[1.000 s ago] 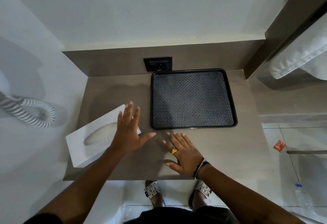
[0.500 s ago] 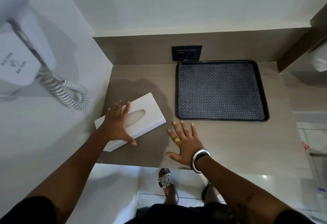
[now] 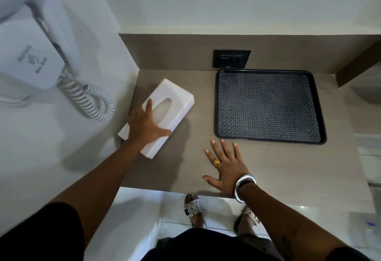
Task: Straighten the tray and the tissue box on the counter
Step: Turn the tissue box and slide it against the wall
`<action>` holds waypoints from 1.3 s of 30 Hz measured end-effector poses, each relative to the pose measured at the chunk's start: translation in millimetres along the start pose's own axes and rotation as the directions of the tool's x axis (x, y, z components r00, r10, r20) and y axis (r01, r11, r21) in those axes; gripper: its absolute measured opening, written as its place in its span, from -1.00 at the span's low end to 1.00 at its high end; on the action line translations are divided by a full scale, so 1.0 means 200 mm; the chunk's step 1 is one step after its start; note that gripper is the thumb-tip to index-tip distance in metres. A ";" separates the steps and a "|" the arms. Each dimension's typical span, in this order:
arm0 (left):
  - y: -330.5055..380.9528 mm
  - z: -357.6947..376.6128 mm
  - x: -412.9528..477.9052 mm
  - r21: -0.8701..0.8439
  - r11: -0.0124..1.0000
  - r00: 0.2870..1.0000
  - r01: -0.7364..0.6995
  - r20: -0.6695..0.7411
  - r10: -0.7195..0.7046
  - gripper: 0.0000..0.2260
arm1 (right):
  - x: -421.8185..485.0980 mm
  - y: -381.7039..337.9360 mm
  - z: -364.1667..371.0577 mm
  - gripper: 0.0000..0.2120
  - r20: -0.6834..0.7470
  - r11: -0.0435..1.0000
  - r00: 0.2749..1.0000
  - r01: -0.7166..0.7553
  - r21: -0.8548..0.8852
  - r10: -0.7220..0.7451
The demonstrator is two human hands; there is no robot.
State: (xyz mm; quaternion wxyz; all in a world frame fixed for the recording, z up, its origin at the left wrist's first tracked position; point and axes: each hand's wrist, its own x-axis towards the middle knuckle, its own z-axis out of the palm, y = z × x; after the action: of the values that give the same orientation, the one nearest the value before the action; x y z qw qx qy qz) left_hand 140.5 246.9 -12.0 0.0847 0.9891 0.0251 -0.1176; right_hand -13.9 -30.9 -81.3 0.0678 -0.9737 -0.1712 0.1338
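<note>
Fingers [image 3: 148, 106] of the left hand [image 3: 144, 125] lay spread flat, gripping nothing, on the skewed white rectangular tissue box [image 3: 158, 114] left of the squared black patterned plastic tray [image 3: 270, 106], which apparently required rotating parallel, while the right hand [image 3: 225, 168] rested open on the grey-brown laminate counter [image 3: 288, 168].

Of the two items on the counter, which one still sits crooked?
The white tissue box under the left hand: it lies diagonal to the counter's edges, while the black tray sits square against the back wall.
</note>
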 end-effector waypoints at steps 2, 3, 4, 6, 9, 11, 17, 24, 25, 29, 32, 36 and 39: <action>0.04 -0.02 0.07 -0.077 0.990 0.991 0.122 -0.049 -0.126 0.20 | 0.00 0.00 0.00 -0.17 0.005 1.000 1.000 -0.005 -0.002 0.005; 0.05 -0.03 0.11 -0.110 0.979 0.981 0.174 -0.065 -0.182 0.19 | 0.01 0.00 0.00 -0.17 0.007 1.000 1.000 -0.006 -0.004 0.006; 0.07 -0.04 0.14 -0.142 0.965 0.970 0.220 -0.071 -0.232 0.18 | 0.01 0.00 0.00 -0.17 0.010 1.000 1.000 -0.006 -0.003 0.006; 0.08 -0.05 0.19 -0.191 0.935 0.948 0.297 -0.061 -0.314 0.17 | 0.02 0.01 0.00 -0.17 0.018 1.000 1.000 -0.003 -0.006 0.003; 0.09 -0.03 0.22 -0.203 0.912 0.926 0.358 -0.050 -0.375 0.16 | 0.02 0.01 0.00 -0.17 0.029 1.000 1.000 -0.002 -0.009 0.003; 0.09 -0.02 0.23 -0.198 0.904 0.917 0.380 -0.049 -0.396 0.15 | 0.02 0.01 0.01 -0.18 0.019 1.000 1.000 -0.009 0.002 0.009; 0.06 0.00 0.22 -0.183 0.932 0.937 0.312 -0.104 -0.334 0.07 | 0.02 0.02 0.02 -0.19 0.030 1.000 1.000 -0.008 0.001 0.008; 0.01 0.15 -0.07 0.034 0.996 0.942 -0.086 -0.323 0.092 -0.06 | 0.02 0.02 0.03 -0.21 0.036 1.000 0.999 -0.004 0.006 0.004; -0.01 0.19 -0.11 0.057 0.992 0.940 -0.111 -0.317 0.124 -0.06 | 0.02 0.02 0.02 -0.21 0.035 1.000 0.999 -0.004 0.003 0.003; -0.04 0.23 -0.14 0.102 0.989 0.937 -0.104 -0.324 0.132 -0.07 | 0.02 0.02 0.02 -0.22 0.024 1.000 1.000 0.000 -0.008 0.001; -0.02 0.21 -0.09 0.126 0.990 0.938 -0.064 -0.330 0.102 -0.11 | 0.02 0.02 0.02 -0.22 0.026 1.000 1.000 -0.002 -0.017 0.003; -0.01 0.20 -0.02 0.123 0.992 0.942 -0.019 -0.331 0.059 -0.12 | 0.02 0.02 0.01 -0.23 0.019 1.000 1.000 0.001 -0.025 -0.001; -0.01 0.18 0.06 0.117 0.993 0.952 0.030 -0.306 0.008 -0.11 | 0.02 0.02 0.01 -0.24 0.018 1.000 1.000 -0.001 -0.019 0.002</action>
State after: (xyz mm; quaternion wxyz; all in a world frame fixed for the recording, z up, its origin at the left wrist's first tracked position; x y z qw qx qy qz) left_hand 142.8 242.0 -49.9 0.0193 0.9985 0.0363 0.0352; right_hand -9.8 -33.4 -85.5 0.0570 -0.9732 -0.1723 0.1411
